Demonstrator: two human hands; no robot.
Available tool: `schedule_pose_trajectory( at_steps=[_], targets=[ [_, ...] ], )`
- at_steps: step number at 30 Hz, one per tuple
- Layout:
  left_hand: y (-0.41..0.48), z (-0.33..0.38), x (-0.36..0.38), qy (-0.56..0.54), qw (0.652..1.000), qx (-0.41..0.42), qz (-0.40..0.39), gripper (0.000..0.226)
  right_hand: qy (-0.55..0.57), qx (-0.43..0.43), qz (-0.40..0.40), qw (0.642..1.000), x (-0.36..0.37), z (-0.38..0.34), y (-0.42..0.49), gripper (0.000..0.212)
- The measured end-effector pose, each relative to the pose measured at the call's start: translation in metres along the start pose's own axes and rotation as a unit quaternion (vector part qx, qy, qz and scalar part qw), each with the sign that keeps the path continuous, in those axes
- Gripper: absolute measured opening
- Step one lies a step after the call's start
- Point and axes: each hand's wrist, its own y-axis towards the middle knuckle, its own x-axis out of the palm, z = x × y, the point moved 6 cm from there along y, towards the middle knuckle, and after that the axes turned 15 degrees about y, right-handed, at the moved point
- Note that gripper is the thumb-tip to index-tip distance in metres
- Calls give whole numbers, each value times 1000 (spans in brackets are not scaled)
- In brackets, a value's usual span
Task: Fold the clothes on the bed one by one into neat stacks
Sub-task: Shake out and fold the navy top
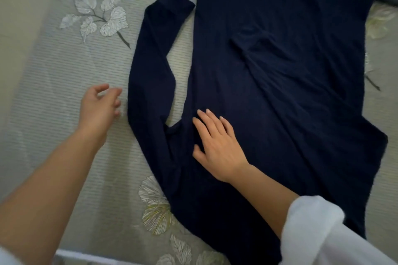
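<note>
The navy top (280,92) lay spread flat on the bed (53,92). Its body ran up the middle of the view, and 1 long sleeve (150,60) lay out to the left, bent at the elbow so that the cuff (174,0) pointed back toward the body.

The right hand (217,146) lay palm down with fingers straight and spread. It pressed the cloth just beside the armpit and gripped nothing. The left hand (99,109) hovered over bare bedspread just beside the sleeve's outer edge, apart from the cloth, with its fingers loosely curled and empty.

The step in hand looked to be bringing that sleeve across the body. To do it well, the right palm would serve as the anchor, marking the fold line at the shoulder so the body did not drag. The left hand should pinch the sleeve near the elbow, lift it rather than slide it, and lay it straight along the body with the cuff flat.

The puckered crease (256,47) in the middle of the body wanted smoothing first, or the fold would trap it. The 2nd sleeve could not be made out in the dark cloth; it may have been tucked in on the right side.
</note>
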Motion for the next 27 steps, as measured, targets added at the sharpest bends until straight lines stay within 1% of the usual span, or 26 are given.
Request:
schedule_pose_trajectory(
  at_steps=[2,5,6,7,8,9,11,13,15,16,17,18,19,21,23,26,27],
  targets=[
    [0,8,13,9,1000,6,-20,47,11,5,0,1000,7,-7,4,62],
    [-8,22,32,80,994,52,-45,63,7,11,1,1000,7,-5,4,66],
    [-12,24,38,97,992,62,-58,61,1,10,-4,1000,7,-3,4,67],
    [-16,24,43,104,990,67,-67,52,-7,8,-11,1000,7,-1,3,68],
    [-19,24,44,92,991,69,-68,38,-18,5,-19,1000,7,0,3,69],
    [-21,24,40,53,995,65,-60,26,-28,1,-24,999,7,0,3,69],
    [-22,21,19,-73,996,46,-7,16,-39,-1,-28,999,8,0,3,69],
    [-20,9,-14,-187,977,37,91,11,-39,4,-29,999,11,-1,2,71],
    [-24,-12,-42,-250,953,5,170,8,-44,13,-36,998,16,-1,2,76],
    [-28,-25,-50,-268,945,-28,184,7,-49,18,-43,998,19,-2,1,80],
    [-32,-38,-52,-285,940,-68,174,6,-54,21,-50,997,22,-2,1,83],
    [-35,-47,-49,-308,936,-107,131,4,-59,21,-54,997,24,-2,1,84],
    [-38,-52,-43,-331,931,-142,68,9,-61,19,-58,996,25,-2,1,85],
    [-41,-52,-35,-339,923,-172,-50,24,-64,10,-66,996,25,-1,2,82],
    [-43,-45,-39,-329,923,-168,-106,30,-75,5,-67,995,22,0,5,81],
    [-50,-21,-40,-332,916,-137,-181,25,-90,0,-72,993,14,-2,10,80],
    [-55,-9,-38,-324,919,-122,-190,26,-88,-7,-75,993,10,-4,11,79]
  ],
)
